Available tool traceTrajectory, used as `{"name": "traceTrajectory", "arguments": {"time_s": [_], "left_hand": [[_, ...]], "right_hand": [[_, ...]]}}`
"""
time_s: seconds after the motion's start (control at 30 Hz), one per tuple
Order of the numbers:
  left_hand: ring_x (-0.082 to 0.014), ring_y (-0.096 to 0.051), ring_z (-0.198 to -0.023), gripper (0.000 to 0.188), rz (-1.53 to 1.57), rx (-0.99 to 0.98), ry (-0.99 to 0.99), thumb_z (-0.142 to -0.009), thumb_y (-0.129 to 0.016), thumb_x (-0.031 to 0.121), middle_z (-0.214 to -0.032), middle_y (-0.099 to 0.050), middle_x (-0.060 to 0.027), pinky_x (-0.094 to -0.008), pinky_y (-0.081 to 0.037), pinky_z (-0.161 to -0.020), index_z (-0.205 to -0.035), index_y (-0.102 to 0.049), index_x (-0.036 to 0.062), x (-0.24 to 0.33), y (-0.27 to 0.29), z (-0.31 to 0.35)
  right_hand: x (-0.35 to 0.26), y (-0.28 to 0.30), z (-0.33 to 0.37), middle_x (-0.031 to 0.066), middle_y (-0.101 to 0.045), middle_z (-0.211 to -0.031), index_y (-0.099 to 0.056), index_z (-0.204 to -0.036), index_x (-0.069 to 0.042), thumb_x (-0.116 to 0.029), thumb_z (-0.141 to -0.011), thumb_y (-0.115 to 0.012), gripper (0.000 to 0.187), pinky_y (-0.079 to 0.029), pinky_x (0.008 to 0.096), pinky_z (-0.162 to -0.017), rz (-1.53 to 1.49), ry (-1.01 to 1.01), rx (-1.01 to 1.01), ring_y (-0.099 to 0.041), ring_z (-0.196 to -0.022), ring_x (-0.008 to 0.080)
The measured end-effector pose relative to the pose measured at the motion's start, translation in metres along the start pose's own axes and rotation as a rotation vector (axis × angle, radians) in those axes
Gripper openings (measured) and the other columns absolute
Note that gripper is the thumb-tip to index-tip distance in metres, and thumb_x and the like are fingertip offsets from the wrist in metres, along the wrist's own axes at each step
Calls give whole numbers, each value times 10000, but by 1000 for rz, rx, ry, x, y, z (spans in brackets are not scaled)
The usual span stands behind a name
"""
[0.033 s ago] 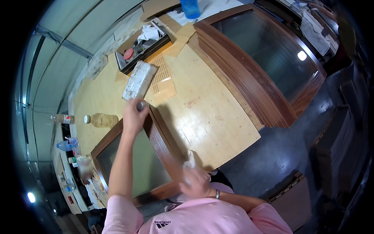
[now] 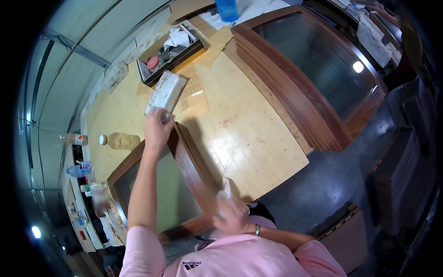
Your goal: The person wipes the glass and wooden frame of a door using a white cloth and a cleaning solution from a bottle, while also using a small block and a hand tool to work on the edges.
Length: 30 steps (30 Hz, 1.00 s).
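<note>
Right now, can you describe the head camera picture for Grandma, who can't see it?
A person's left hand and blurred right hand are at opposite ends of a wood-framed glass panel on a pale table. Another framed panel lies to the right.

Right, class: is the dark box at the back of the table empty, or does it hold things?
It holds things: inside the box lie a crumpled white cloth and something red.

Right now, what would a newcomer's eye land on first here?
The larger wood-framed glass panel, at the upper right, with a bright lamp reflection in its glass. Then the smaller panel at lower left, with the left hand at its far end and the blurred right hand by its near right corner. A vivid blue container stands at the top edge.
</note>
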<state>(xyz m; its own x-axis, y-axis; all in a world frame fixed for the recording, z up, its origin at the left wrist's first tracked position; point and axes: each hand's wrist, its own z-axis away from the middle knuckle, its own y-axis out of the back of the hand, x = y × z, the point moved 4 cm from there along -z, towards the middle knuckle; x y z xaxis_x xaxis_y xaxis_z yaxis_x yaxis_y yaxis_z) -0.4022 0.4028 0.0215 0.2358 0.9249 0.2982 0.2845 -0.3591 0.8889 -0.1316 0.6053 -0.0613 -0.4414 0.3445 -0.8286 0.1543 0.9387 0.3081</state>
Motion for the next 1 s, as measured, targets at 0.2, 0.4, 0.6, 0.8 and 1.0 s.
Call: {"name": "traceTrajectory", "arguments": {"time_s": [0.2,0.4,0.6,0.8,1.0], "left_hand": [[-402,-636,-864,222,24,-92,-4,-763,-737,105,-924,-663,-204,-459,-509,-784,-959,-710,3,3,-5,12],[-369,-651,-854,269,-132,104,0,-775,-749,138,-907,-668,-187,-432,-516,-799,-1000,-711,-5,-27,-2,-20],[-267,-687,-850,353,100,150,421,-795,-783,244,-960,-715,-164,-378,-530,-779,-1049,-724,6,-96,1,14],[-234,-692,-749,375,212,188,574,-787,-806,330,-832,-734,-144,-357,-538,-740,-992,-748,21,-111,-6,28],[-236,-694,-727,315,234,247,596,-757,-779,254,-788,-715,-166,-342,-526,-710,-976,-752,28,-108,2,33]], "right_hand": [[6,1,-3,117,-618,-926,-656,-1118,6,-276,-772,-775,463,-510,398,-631,15,15,20,-624,-733,301],[0,1,-6,124,-623,-916,-662,-1094,-3,-262,-768,-783,433,-513,394,-632,-15,3,-23,-628,-732,307],[23,40,-52,158,-633,-775,-690,-915,-6,-86,-834,-715,116,-514,411,-615,-211,-258,-74,-640,-662,319],[-6,-27,-172,110,-650,-1246,-706,-1069,-43,-36,-760,-688,310,-521,421,-910,-112,355,-375,-614,-1090,321],[69,-132,-260,185,-700,-1135,-719,-1080,-24,-85,-912,-592,219,-495,408,-980,-262,187,-441,-648,-1068,342]]}}
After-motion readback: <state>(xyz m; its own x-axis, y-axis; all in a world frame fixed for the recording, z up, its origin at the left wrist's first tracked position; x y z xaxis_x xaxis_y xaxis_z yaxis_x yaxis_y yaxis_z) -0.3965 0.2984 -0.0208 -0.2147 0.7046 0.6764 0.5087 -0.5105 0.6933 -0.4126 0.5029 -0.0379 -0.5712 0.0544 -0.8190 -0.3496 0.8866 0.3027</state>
